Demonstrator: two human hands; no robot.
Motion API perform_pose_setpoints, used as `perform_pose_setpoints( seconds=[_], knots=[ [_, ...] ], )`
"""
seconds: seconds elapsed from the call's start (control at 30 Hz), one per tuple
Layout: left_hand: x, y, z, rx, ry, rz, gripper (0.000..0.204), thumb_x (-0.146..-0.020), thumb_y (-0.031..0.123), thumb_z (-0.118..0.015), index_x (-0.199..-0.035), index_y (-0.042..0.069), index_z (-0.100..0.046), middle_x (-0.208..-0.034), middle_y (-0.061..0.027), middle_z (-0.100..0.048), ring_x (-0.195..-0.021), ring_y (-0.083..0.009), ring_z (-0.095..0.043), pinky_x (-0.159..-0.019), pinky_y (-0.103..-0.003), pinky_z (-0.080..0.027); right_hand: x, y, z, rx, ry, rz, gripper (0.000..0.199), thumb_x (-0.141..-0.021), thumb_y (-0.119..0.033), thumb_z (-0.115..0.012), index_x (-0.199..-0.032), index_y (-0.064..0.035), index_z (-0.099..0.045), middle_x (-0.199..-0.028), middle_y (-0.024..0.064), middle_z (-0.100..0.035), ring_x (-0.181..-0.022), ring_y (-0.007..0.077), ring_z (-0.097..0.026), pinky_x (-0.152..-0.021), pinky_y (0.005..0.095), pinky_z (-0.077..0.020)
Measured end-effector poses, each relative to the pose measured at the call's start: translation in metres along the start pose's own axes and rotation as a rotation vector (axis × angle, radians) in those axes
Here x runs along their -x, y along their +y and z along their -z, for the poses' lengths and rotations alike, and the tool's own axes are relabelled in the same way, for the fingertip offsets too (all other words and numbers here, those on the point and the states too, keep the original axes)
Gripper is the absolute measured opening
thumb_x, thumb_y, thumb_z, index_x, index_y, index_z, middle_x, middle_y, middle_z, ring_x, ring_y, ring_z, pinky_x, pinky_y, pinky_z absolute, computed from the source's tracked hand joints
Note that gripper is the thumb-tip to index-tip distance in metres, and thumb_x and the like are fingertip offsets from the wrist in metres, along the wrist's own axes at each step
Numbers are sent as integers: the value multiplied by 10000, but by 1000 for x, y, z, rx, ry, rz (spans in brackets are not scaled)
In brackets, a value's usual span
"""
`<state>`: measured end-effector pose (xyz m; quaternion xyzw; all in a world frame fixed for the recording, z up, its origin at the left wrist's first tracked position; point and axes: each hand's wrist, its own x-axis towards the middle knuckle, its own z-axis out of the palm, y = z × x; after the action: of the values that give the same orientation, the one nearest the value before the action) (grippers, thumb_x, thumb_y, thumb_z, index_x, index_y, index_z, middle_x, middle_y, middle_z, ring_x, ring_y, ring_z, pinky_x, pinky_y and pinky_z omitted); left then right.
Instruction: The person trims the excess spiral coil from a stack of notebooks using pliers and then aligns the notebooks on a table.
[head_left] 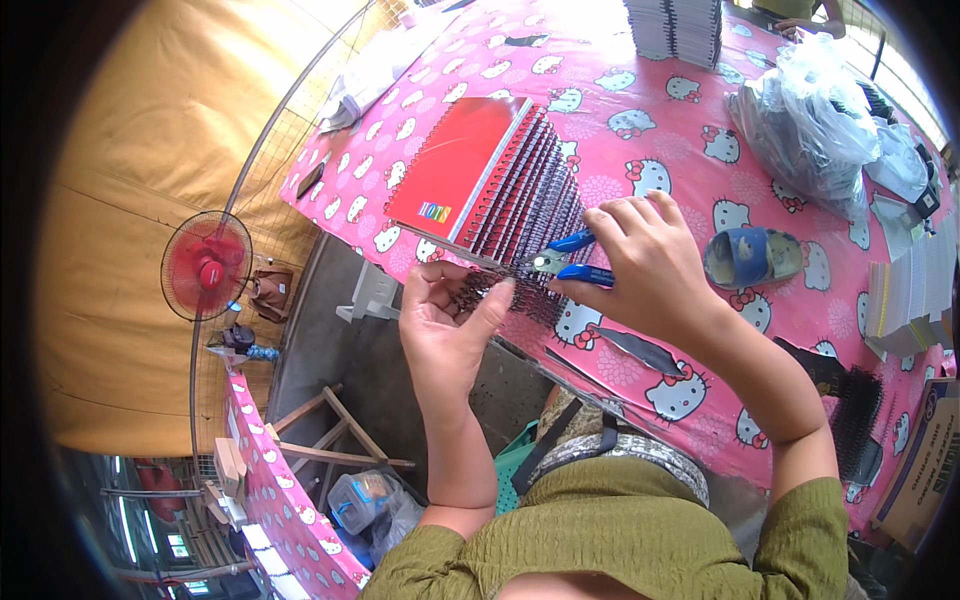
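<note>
Head view: the right hand (pixel 650 265) squeezes blue-handled metal cutters (pixel 568 258), and the left hand (pixel 445 325) pinches the black wire spiral (pixel 500 290) of stacked red notebooks (pixel 470 165). A slip could nick a fingertip.

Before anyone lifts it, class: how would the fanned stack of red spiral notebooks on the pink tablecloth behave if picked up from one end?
The stack of red notebooks would probably slide apart, since the books lie fanned and loose. It likely feels heavy, being many books thick. The black wire spirals may snag each other or the left hand.

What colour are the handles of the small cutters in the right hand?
Blue handles, seen in the head view, held in the right hand.
</note>
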<state>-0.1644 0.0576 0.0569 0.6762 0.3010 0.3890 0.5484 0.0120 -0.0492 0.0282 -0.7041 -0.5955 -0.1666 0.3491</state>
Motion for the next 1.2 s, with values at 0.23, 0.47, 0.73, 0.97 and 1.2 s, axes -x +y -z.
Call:
perform_pose_setpoints(
  seconds=[0.23, 0.47, 0.73, 0.97, 1.2],
  knots=[
    [-5, -7, 0, -80, 16, -71, 378, -751, -2, -761, -1000, 37, -480, -888, -68, -608, -758, -78, -562, -678, -210, -478, -2, -1, -7, -100, -238, -99, 441, -675, -414, -786, -756, -23, -600, -711, 107, -607, -647, 273, -622, -608, 371, -497],
    [0, -2, 5, -27, 69, 112, 388, -768, 5, -747, -1047, 21, -478, -864, -94, -623, -668, -67, -551, -530, -198, -453, 10, 8, -6, -15, 26, 11, 512, -710, -490, -734, -832, -4, -626, -792, 125, -630, -734, 263, -633, -689, 364, -488],
    [0, -6, -6, -101, 15, 23, 353, -764, 26, -768, -1021, -1, -527, -855, -69, -621, -699, -69, -553, -618, -220, -470, 0, 1, -11, -94, -223, -75, 463, -694, -432, -771, -819, -13, -619, -741, 107, -609, -705, 266, -629, -636, 377, -500],
    [-2, -18, 9, -125, 61, 125, 353, -763, 34, -766, -1027, 5, -533, -868, -60, -608, -729, -81, -553, -665, -229, -460, 9, 2, -6, -111, -266, -158, 475, -749, -463, -713, -757, 6, -641, -749, 141, -640, -711, 275, -657, -636, 390, -524],
    [-1, -18, 2, -154, -5, 99, 344, -780, 37, -752, -1038, 6, -527, -883, -77, -620, -727, -93, -578, -649, -237, -474, 2, 5, -23, -42, 44, 54, 420, -697, -417, -773, -718, -30, -609, -680, 104, -612, -605, 270, -619, -578, 378, -507]
  ],
)
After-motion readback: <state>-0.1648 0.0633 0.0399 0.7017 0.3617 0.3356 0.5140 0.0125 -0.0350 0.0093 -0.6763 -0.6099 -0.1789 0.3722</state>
